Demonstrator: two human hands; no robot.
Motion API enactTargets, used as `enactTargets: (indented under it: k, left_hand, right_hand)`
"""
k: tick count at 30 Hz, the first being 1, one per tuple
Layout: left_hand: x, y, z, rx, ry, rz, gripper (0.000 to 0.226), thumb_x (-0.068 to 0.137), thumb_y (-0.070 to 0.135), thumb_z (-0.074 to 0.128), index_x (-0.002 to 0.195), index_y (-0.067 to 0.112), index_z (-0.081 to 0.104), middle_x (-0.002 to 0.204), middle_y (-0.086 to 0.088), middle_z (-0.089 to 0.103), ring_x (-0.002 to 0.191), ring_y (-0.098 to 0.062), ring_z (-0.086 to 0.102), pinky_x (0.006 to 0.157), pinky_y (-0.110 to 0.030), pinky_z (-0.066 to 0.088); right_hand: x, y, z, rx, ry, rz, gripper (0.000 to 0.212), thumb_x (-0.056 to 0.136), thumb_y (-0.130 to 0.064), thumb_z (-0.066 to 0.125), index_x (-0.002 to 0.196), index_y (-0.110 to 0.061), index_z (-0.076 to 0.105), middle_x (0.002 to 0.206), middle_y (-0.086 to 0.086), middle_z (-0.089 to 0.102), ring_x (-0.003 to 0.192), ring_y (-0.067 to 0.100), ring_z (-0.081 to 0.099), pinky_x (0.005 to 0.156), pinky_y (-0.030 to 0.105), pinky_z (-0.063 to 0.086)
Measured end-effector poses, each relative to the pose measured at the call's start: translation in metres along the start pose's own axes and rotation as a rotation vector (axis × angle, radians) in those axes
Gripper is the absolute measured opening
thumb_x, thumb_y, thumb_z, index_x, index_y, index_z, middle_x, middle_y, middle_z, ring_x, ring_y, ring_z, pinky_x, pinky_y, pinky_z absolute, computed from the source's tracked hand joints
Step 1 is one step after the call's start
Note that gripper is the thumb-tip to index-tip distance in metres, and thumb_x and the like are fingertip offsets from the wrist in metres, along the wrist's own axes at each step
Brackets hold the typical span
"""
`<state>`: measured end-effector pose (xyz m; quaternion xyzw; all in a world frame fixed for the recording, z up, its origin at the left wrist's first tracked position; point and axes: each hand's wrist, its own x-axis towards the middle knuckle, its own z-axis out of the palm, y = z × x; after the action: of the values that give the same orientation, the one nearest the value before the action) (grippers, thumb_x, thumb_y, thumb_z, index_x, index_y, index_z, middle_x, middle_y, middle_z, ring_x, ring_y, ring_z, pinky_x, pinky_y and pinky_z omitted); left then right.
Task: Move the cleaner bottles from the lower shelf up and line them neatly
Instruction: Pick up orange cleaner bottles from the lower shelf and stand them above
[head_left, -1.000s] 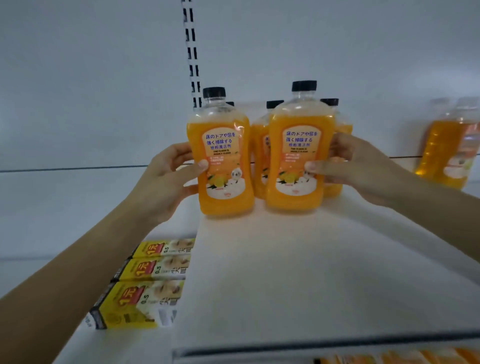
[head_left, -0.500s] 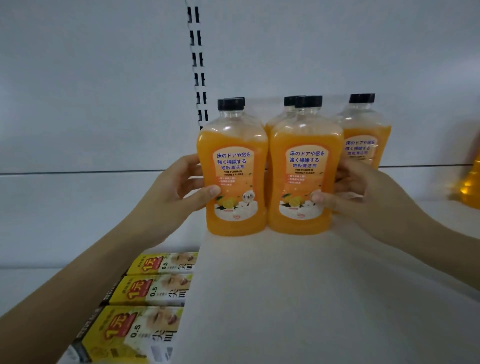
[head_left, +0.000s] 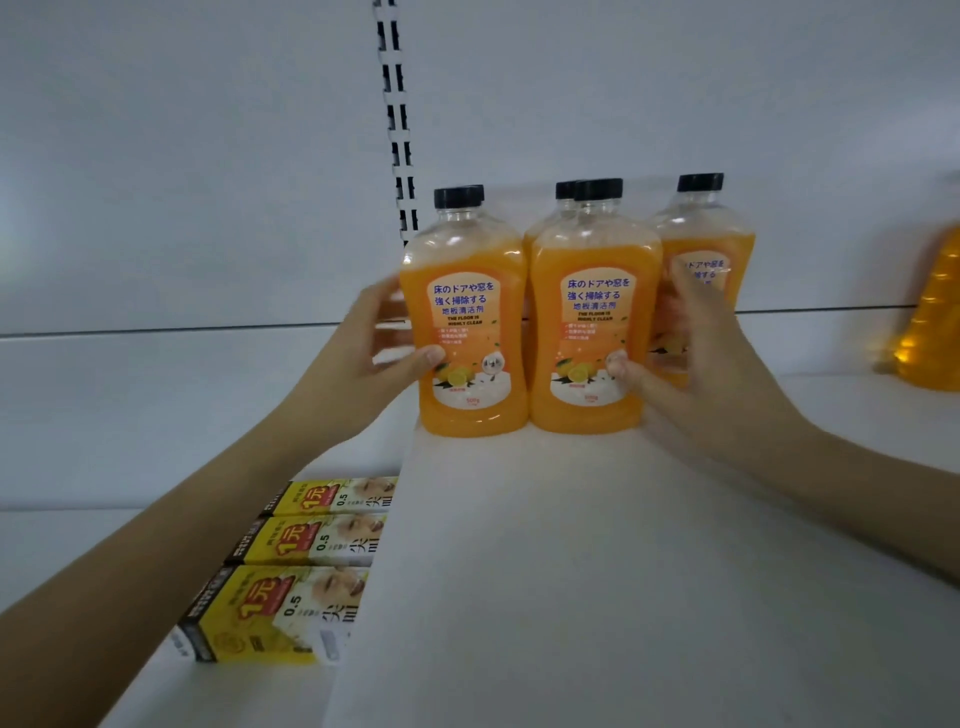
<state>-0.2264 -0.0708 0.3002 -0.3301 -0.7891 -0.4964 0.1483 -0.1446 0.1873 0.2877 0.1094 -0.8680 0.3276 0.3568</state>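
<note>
Here, clear, black-capped, white-labelled bottles (head_left: 711, 244) of orange liquid stand upright together on the shelf (head_left: 597, 545). The left hand (head_left: 363, 358) grips the front-left bottle (head_left: 467, 400), thumb on its front. The right hand (head_left: 711, 374), fingers blurred, grips the front-right bottle (head_left: 587, 260).

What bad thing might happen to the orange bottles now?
1. The left bottle, held by the left hand, stands right at the left edge of the shelf. A sideways nudge might tip it onto the yellow boxes below.
2. The right hand grips the right bottle close against a back bottle, so pulling away carelessly might knock that one over.
</note>
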Motion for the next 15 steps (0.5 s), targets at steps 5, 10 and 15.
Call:
enactTargets:
  k: [5, 10, 15]
  left_hand:
    - [-0.009, -0.008, -0.005, 0.889, 0.139, 0.665, 0.073, 0.079, 0.055, 0.055, 0.139, 0.021, 0.030, 0.144, -0.014, 0.020, 0.130, -0.032, 0.027, 0.105, -0.044, 0.034]
    - [-0.008, -0.015, 0.000, 1.050, 0.112, 0.686, 0.074, 0.075, 0.052, 0.059, 0.138, 0.023, 0.033, 0.146, -0.014, 0.018, 0.133, -0.040, 0.022, 0.107, -0.051, 0.029]
    - [-0.013, -0.003, -0.003, 1.153, 0.085, 0.648, 0.070, 0.079, 0.051, 0.057, 0.138, 0.023, 0.034, 0.147, -0.020, 0.025, 0.133, -0.044, 0.029, 0.102, -0.058, 0.034]
  right_hand:
    - [0.004, 0.016, -0.010, -0.684, 0.110, -0.633, 0.061, 0.084, -0.043, 0.052, 0.136, -0.017, 0.034, 0.142, 0.016, 0.021, 0.127, 0.038, 0.031, 0.100, 0.054, 0.037]
    - [0.001, 0.025, -0.008, -0.804, 0.088, -0.635, 0.062, 0.086, -0.048, 0.050, 0.139, -0.018, 0.035, 0.146, 0.018, 0.023, 0.131, 0.039, 0.031, 0.101, 0.055, 0.037]
    - [0.002, 0.015, -0.014, -0.876, 0.064, -0.633, 0.061, 0.086, -0.046, 0.051, 0.139, -0.018, 0.037, 0.145, 0.021, 0.029, 0.129, 0.041, 0.034, 0.099, 0.054, 0.039]
